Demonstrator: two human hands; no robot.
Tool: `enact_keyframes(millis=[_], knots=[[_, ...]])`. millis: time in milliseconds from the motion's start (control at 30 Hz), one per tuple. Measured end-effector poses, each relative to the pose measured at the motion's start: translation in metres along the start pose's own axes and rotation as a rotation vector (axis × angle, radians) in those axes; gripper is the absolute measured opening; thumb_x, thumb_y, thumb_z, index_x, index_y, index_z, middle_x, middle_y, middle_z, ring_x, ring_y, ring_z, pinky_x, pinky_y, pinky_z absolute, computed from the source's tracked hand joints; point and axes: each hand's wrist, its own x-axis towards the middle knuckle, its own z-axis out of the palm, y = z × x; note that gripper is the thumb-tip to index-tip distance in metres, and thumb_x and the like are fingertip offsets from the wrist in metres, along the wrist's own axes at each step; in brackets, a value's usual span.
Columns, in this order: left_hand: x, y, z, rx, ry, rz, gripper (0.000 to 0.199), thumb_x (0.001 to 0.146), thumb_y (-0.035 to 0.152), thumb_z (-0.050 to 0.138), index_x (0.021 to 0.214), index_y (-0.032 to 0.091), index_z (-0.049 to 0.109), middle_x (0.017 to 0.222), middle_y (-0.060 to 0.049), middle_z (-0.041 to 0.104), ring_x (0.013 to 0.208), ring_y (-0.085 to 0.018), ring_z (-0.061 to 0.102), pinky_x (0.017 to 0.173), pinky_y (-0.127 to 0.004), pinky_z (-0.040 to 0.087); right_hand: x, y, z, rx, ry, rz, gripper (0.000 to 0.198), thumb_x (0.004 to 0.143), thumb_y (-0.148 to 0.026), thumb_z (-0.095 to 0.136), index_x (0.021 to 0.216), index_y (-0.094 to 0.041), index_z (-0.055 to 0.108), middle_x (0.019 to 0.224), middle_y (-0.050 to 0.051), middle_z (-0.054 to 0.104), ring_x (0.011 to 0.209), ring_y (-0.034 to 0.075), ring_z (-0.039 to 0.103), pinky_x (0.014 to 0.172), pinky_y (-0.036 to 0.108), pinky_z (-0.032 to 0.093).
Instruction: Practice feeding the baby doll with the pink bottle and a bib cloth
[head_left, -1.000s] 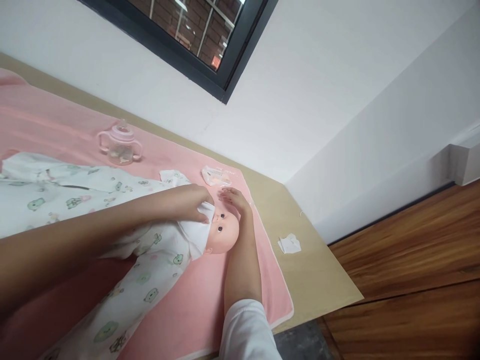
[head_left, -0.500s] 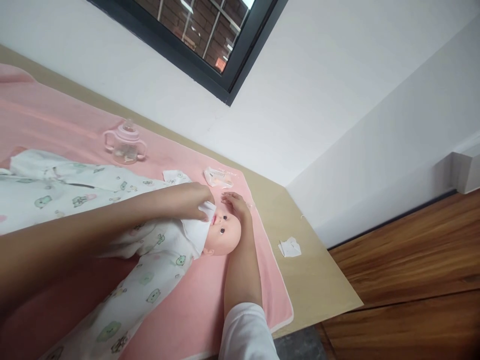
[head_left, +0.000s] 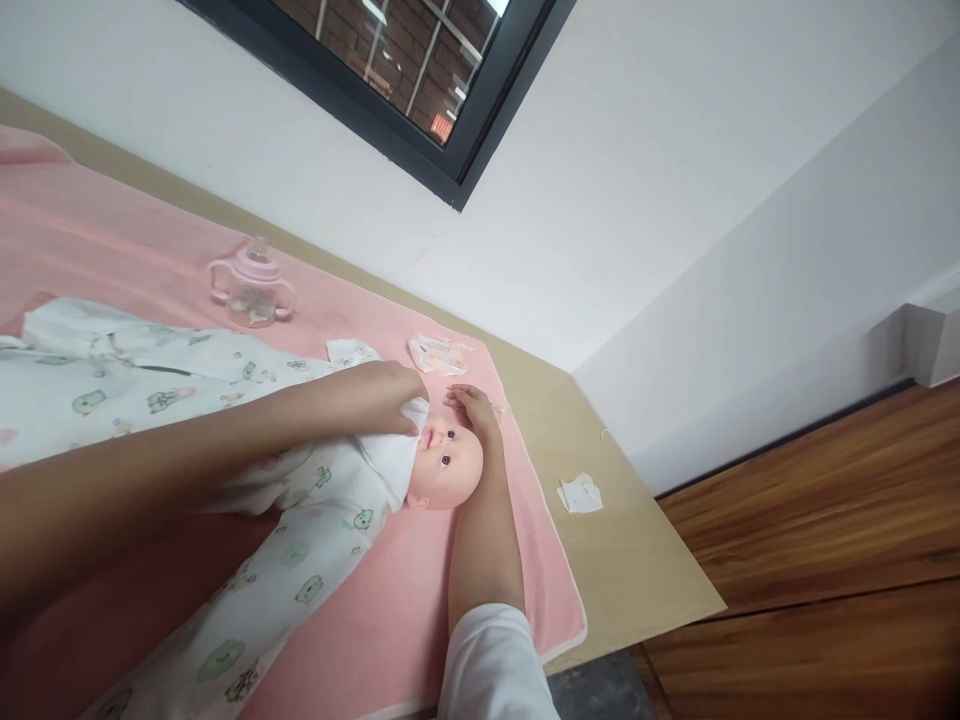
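Observation:
A baby doll (head_left: 454, 470) lies on its back on a pink blanket (head_left: 360, 620), dressed in a white outfit with green animal prints (head_left: 300, 540). Beside the doll's mouth, my left hand (head_left: 386, 398) is closed, pinching a white cloth (head_left: 412, 412) between thumb and fingers. Whether that cloth is part of the collar (head_left: 394, 460), I cannot tell. My right hand (head_left: 472, 405) lies past the top of the doll's head, its fingers stretched out and holding nothing. The forearm curves round the head.
A pink two-handled baby bottle (head_left: 253, 285) stands on the blanket near the wall. A clear plastic packet (head_left: 436, 354) lies beyond my hands. On the tan tabletop (head_left: 630, 560) rests a folded white cloth (head_left: 580, 493). A dark-framed window (head_left: 457, 180) sits above, with wood panels (head_left: 810, 500) at right.
The white cloth in my left hand has shifted slightly off the doll's mouth, so more of the lips shows. My right hand has barely moved.

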Motion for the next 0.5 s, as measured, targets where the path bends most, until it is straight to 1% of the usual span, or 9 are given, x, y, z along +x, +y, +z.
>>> enact_keyframes(millis=[200,333,500], knots=[[0.003,-0.002,0.002,0.033,-0.009,-0.026,0.027,0.075,0.023,0.055,0.06,0.019,0.033,0.057,-0.002,0.047,0.059,-0.018,0.047,0.056,-0.031,0.024,0.0,0.002,0.0,0.009,0.013,-0.014,0.012,0.09,-0.011,0.054,0.09,-0.015,0.066,0.079,0.002,0.072,0.07,0.009,0.07,0.086,0.023,0.056],[0.006,-0.005,0.004,0.079,0.016,-0.048,0.021,0.075,0.019,0.054,0.061,0.019,0.039,0.063,-0.004,0.056,0.065,-0.02,0.053,0.058,-0.03,0.027,-0.001,0.001,0.0,0.017,0.029,-0.008,0.013,0.089,-0.01,0.054,0.089,-0.016,0.066,0.078,0.001,0.072,0.069,0.009,0.071,0.085,0.023,0.057],[0.008,-0.011,0.01,0.111,0.042,-0.02,0.014,0.076,0.021,0.053,0.065,0.019,0.045,0.07,-0.006,0.062,0.07,-0.022,0.058,0.058,-0.03,0.028,-0.002,0.001,0.001,0.022,0.03,-0.012,0.013,0.089,-0.011,0.055,0.089,-0.017,0.067,0.079,0.001,0.072,0.071,0.01,0.072,0.086,0.024,0.057]])
